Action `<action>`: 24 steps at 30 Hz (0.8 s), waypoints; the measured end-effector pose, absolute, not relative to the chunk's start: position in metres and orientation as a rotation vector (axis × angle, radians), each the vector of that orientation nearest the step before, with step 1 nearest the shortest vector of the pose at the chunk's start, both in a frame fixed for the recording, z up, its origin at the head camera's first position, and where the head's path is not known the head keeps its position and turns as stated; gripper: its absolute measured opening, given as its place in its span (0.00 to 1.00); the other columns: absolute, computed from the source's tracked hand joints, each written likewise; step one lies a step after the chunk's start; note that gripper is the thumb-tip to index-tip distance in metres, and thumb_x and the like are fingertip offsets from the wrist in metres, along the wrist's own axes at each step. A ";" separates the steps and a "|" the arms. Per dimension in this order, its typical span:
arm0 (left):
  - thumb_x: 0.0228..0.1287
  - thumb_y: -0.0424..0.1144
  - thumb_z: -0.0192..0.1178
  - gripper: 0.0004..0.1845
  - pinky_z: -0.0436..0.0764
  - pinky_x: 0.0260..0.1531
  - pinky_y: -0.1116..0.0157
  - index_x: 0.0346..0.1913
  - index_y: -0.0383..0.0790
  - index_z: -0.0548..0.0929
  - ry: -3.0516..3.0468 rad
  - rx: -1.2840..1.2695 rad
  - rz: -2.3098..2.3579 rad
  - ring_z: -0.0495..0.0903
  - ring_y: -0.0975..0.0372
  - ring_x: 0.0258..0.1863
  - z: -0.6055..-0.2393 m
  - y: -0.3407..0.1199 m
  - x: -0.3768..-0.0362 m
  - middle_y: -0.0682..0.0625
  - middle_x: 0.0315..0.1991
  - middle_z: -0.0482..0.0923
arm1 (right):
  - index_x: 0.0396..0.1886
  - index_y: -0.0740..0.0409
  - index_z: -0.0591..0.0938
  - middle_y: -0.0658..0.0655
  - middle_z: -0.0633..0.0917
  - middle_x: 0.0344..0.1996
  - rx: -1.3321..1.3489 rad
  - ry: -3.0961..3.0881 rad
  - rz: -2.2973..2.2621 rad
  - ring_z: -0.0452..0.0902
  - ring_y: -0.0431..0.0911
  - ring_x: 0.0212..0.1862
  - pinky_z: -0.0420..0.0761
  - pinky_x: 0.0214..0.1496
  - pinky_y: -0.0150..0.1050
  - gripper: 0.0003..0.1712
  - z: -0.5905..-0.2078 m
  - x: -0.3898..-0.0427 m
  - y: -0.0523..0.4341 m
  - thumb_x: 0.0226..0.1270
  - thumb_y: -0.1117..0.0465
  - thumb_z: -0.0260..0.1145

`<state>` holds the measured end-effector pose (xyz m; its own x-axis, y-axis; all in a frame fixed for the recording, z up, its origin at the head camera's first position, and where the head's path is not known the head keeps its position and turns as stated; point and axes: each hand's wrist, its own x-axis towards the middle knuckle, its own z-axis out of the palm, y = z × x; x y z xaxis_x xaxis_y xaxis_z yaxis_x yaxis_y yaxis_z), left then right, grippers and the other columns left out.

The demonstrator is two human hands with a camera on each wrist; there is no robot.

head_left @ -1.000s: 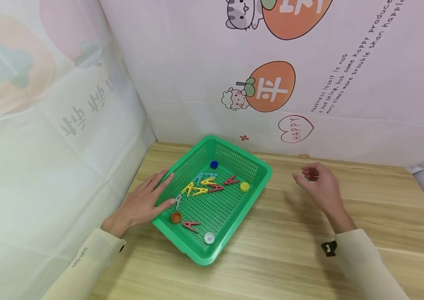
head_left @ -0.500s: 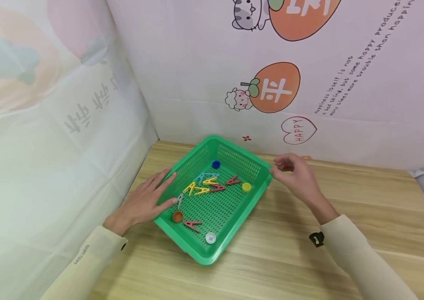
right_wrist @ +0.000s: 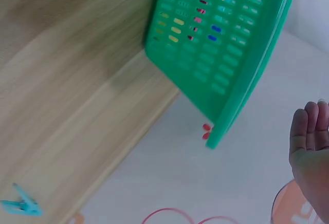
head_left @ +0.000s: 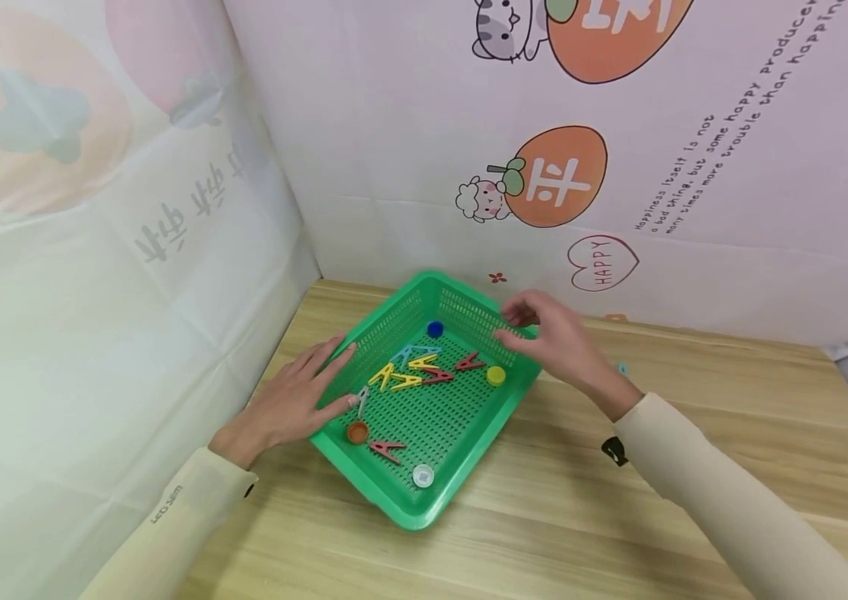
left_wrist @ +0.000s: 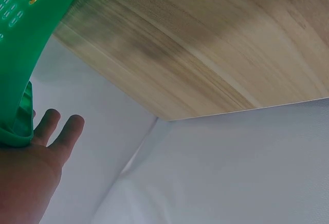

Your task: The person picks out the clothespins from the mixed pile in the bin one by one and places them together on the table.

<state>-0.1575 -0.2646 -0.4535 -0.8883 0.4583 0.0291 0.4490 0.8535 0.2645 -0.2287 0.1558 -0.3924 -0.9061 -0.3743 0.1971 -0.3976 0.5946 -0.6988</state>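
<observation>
Basket of clothes pegs and bottle caps, both hands at its rim

Pegs and caps lie loose on the perforated floor of a green plastic basket that stands on the wooden table, close to the corner of the printed backdrop. A cluster of yellow pegs, red pegs and a pale blue peg lies near the middle, and another red peg lies toward the near end. A blue cap sits at the far wall, a yellow cap by the right wall, an orange cap by the left wall and a white cap near the front corner.

Left hand lies flat against the basket's left wall, fingers straight and spread, gripping nothing. Right hand hovers over the far right rim with its fingers loosely bent and nothing in them. One light blue peg lies on the table outside the basket, to the right of it.
</observation>
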 end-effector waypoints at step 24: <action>0.82 0.62 0.55 0.45 0.67 0.79 0.35 0.90 0.48 0.53 3.004 0.754 0.424 0.56 0.41 0.87 -0.454 -0.266 -0.160 0.45 0.91 0.46 | 0.55 0.57 0.85 0.54 0.88 0.50 1.174 -2.862 1.137 0.86 0.47 0.52 0.88 0.61 0.46 0.20 -0.383 -0.265 0.082 0.70 0.55 0.79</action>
<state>-0.1604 -0.2660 -0.4538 -0.8836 0.4656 0.0500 0.4613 0.8470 0.2644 -0.2652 0.0822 -0.3830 -0.7359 -0.6678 0.1112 -0.5621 0.5112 -0.6501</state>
